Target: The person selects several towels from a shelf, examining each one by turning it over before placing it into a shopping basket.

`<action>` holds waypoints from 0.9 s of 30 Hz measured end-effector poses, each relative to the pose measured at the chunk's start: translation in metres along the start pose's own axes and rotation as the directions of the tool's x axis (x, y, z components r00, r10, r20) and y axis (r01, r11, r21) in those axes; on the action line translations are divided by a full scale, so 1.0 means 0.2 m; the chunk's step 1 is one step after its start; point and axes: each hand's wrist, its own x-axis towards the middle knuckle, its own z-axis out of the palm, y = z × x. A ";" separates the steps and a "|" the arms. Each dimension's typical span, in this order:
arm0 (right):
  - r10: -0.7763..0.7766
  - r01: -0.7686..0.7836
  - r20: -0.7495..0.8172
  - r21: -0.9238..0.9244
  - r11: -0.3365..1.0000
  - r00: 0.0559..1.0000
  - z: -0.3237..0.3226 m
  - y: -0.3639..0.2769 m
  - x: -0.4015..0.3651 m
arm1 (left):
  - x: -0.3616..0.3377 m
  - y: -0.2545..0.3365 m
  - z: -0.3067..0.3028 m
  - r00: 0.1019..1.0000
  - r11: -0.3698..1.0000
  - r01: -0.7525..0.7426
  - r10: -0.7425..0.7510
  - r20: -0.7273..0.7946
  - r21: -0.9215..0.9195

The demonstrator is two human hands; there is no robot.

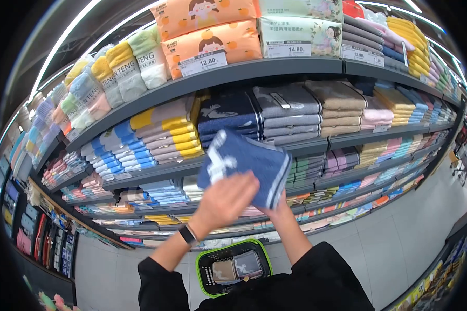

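A folded dark blue towel (259, 165) with a white pattern and white edge stripes is held up before the shelves. My right hand (279, 203) grips its lower right corner from below, fingers mostly hidden behind the cloth. Across the front of the towel lies my left hand (228, 194), slightly blurred, its fingers stretched out flat and pointing right. A dark band sits on my left wrist. Behind the towel, a stack of similar navy towels (228, 111) rests on the shelf, beside a stack of grey towels (288, 111).
Below my hands, a black basket with a green rim (204, 283) stands on the floor, holding a brown towel (223, 271) and a grey towel (247, 263). Shelf edges (296, 66) curve around in front. Orange packs (213, 41) sit on the top shelf.
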 end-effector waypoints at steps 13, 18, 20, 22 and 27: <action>-0.023 -0.050 -0.312 -0.223 0.974 0.950 -0.13 0.23 -0.16 | -0.71 0.36 0.01 0.363 -0.107 0.631 -0.835 0.414 -0.768; 0.007 -0.136 -0.365 -0.328 0.935 0.931 -0.12 0.32 -0.19 | -0.74 0.42 0.10 0.229 -0.505 0.509 -0.701 0.675 -0.697; 0.007 -0.160 -0.388 -0.365 0.917 0.922 -0.12 0.31 -0.19 | -0.73 0.43 0.10 0.237 -0.501 0.531 -0.687 0.687 -0.684; 0.002 -0.183 -0.415 -0.397 0.900 0.910 -0.12 0.29 -0.20 | -0.71 0.45 0.09 0.231 -0.485 0.530 -0.706 0.669 -0.696; -0.003 -0.246 -0.467 -0.472 0.847 0.884 -0.27 0.19 -0.66 | -0.72 0.45 0.06 0.213 -0.445 0.522 -0.759 0.616 -0.728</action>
